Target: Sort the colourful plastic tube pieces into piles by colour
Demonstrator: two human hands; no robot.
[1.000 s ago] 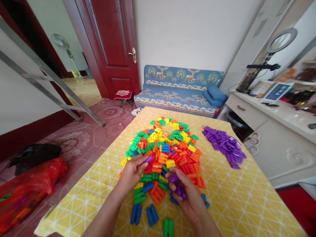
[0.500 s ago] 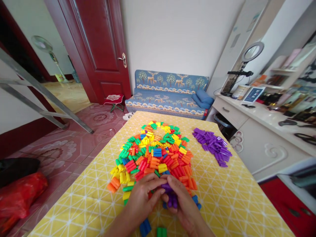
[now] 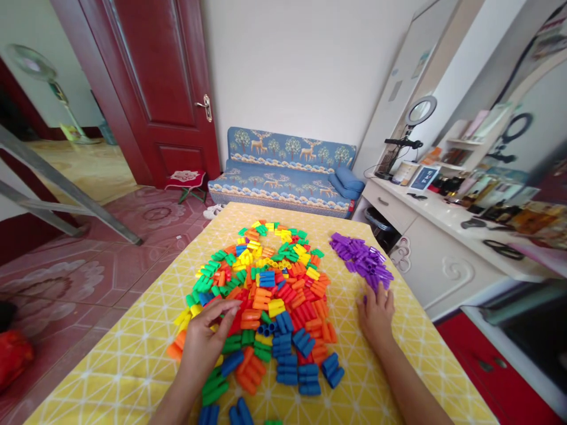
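My left hand (image 3: 206,333) hovers over the left side of a big mixed heap of plastic building pieces (image 3: 261,298). Its fingers are loosely curled, thumb tip close to the index tip, and I see nothing between them; red pieces (image 3: 234,321) lie just beyond the tips. On the right, my right hand (image 3: 376,310) reaches to the near edge of a pile of purple pieces (image 3: 363,260), its fingers spread. A bit of purple shows between thumb and index finger; whether it touches them I cannot tell. Several blue pieces (image 3: 286,354) lie at the heap's near side.
A yellow patterned cloth covers the table (image 3: 133,360). Behind it stands a blue sofa (image 3: 283,177), with a small red stool (image 3: 186,180) to its left. A white dresser (image 3: 443,248) with a ring light (image 3: 420,111) is on the right; metal ladder legs (image 3: 88,206) are at left.
My hands were together at the heap's near edge with purple pieces between them. They have parted, the right moving to the purple pile. The view has shifted right.
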